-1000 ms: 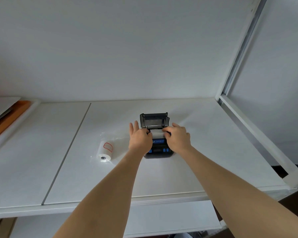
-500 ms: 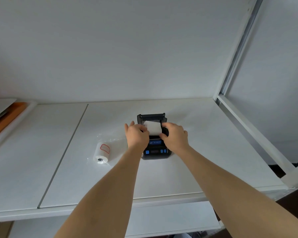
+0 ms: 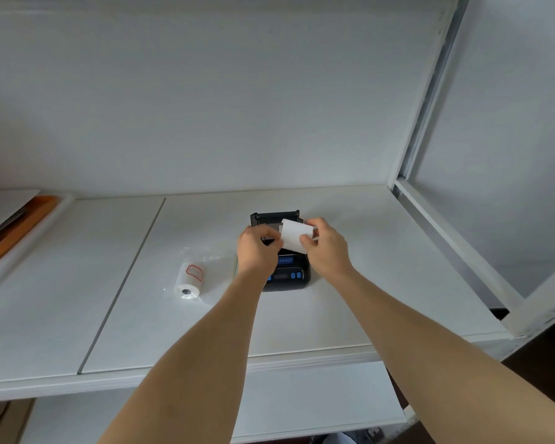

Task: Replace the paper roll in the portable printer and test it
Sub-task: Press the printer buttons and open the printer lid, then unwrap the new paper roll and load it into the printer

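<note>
1. I see the paper roll held in the air just above the open bay of the portable printer, clear of the bay and tilted slightly, its right end nearer the camera.
2. My right hand grips the roll at its right end, thumb on the near face and fingers curled round the far side.
3. My left hand has its fingers curled in at the roll's left end; it seems to pinch that edge, though I cannot tell how firmly.
4. The printer sits on the white surface, its lid hinged back and standing open behind the roll, its blue buttons facing me below my hands.
5. A second roll with a red-outlined label lies on its side to the left of the printer, well apart from my hands, on a piece of clear plastic wrap.
6. I judge this to be the step of taking out the used roll, since the second one still looks full and untouched.
7. Next I would set this roll aside on the surface, then pick up the labelled one.
8. That calls for freeing its loose end and dropping it in so the paper feeds forward over the tear edge before I shut the lid.
9. The test print is not yet begun.
</note>
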